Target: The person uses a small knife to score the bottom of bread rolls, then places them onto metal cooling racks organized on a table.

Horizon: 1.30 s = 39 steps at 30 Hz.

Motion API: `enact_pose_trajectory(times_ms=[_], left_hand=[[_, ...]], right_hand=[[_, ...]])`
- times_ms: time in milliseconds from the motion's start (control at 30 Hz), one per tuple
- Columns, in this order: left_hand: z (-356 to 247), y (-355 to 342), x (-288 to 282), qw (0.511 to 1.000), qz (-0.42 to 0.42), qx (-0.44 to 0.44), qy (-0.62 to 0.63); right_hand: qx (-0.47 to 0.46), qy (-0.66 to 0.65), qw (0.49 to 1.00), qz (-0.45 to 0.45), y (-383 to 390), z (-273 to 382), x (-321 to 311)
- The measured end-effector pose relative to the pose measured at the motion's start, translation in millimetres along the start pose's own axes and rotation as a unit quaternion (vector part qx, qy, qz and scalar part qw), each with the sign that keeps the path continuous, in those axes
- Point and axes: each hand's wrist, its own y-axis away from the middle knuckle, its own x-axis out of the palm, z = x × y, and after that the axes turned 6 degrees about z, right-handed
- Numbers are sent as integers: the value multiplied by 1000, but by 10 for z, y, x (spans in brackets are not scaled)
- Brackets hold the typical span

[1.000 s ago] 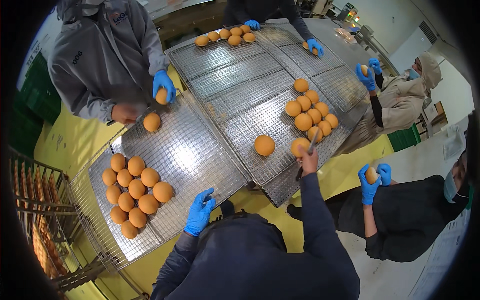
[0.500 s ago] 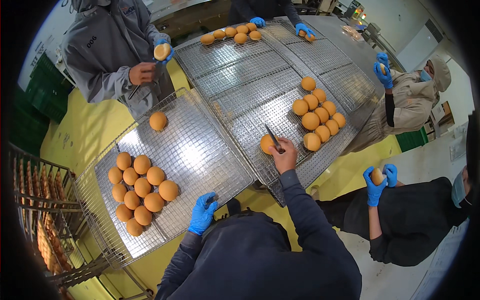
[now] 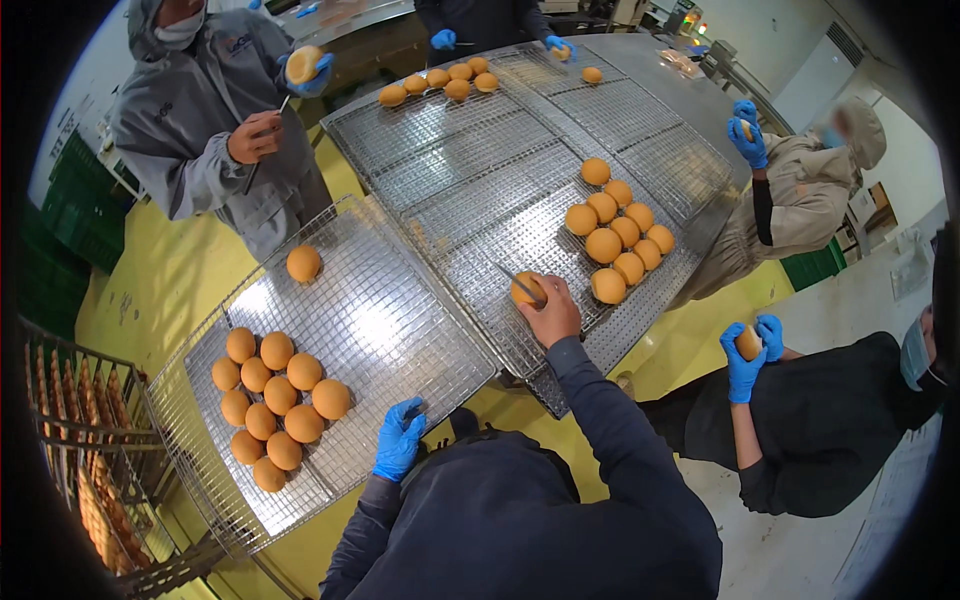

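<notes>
At a lone bun (image 3: pixel 521 294), come from clustered buns (image 3: pixel 624 232), the right hand (image 3: pixel 556 314) grips a knife (image 3: pixel 507 271), the left hand (image 3: pixel 400 438) half-open, empty.

The bare right hand (image 3: pixel 556 312) grips a slim metal knife (image 3: pixel 508 271) against a round golden-brown bun (image 3: pixel 521 294) on a silver wire-mesh rack (image 3: pixel 470 210), with a cluster of smooth golden-brown buns (image 3: pixel 603 245) just beyond it to the right. The blue-gloved left hand (image 3: pixel 400 440), fingers loosely curled, is by the near edge of a second silver wire rack (image 3: pixel 420 350), a similar bun group (image 3: pixel 279 394) to its left. Well beyond the left hand, a co-worker in a grey hooded jacket (image 3: pixel 185 140) holds up a pale-sided round bun (image 3: pixel 304 65).
</notes>
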Motion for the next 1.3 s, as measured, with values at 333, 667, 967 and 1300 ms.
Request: enact_pose_trajectory(times_ms=[333,667,967,1300], left_hand=[[-37,-44,10,999,-1,-17,32],[-67,-31,17,999,-26,-16,11],[-223,189,-53,991,-135,13,-21],[-544,335,-526,828,-432,37,-354]], right_hand=[[-11,-130,988,-88,-165,-99,-136],[-41,-346,910,227,1003,776,244],[3,-269,838,476,1411,587,478],[-57,-194,822,532,1437,722,509]])
